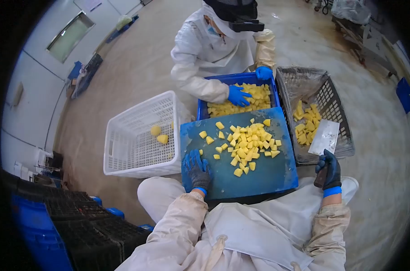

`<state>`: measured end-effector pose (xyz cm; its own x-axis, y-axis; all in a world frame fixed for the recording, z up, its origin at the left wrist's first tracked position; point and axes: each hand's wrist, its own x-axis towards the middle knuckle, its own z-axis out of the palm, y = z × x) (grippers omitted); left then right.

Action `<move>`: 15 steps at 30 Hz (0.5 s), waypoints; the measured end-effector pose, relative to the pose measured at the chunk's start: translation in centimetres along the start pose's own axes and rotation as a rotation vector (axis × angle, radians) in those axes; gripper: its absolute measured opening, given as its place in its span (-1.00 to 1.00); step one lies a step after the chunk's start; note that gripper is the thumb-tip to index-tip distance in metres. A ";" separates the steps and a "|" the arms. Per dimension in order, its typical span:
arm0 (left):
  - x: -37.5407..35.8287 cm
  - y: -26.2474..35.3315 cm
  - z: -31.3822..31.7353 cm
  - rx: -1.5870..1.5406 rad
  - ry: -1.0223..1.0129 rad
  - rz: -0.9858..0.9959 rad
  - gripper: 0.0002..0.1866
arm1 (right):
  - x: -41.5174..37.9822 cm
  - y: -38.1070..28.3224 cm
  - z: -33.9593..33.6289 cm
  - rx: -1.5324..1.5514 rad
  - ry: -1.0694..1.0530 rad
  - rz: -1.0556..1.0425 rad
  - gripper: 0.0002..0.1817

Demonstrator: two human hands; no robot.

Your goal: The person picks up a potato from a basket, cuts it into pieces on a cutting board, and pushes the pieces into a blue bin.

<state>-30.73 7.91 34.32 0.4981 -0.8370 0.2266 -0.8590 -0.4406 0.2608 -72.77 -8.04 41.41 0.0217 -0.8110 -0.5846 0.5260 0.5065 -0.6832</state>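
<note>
A blue cutting board lies in front of me with a heap of yellow chunks on it. My left hand, in a dark glove, rests on the board's left edge with its fingers spread. At the right, my right hand is wrapped round the dark handle of a cleaver. The broad blade points away from me, over the near part of a dark crate that has yellow pieces in it.
Across the board, a co-worker in white has blue-gloved hands at a blue tray of yellow chunks. A white basket with a few yellow pieces stands left. Dark crates are stacked at the lower left.
</note>
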 end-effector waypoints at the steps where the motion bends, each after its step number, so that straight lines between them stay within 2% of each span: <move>1: 0.0 -0.2 0.2 0.017 0.002 0.003 -0.42 | 0.1 0.0 0.0 -0.001 -0.001 0.001 -0.79; 4: -0.1 -0.9 1.3 -0.001 0.058 0.026 -0.42 | -0.4 -0.2 0.4 -0.017 -0.002 0.010 -0.78; 15: -0.2 -0.6 0.9 0.003 0.037 0.010 -0.42 | -0.2 -0.2 0.1 -0.054 0.005 0.023 -0.78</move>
<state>-30.45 8.02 33.29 0.4937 -0.8288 0.2633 -0.8641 -0.4334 0.2559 -72.76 -8.02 41.74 0.0286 -0.7976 -0.6025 0.4788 0.5400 -0.6922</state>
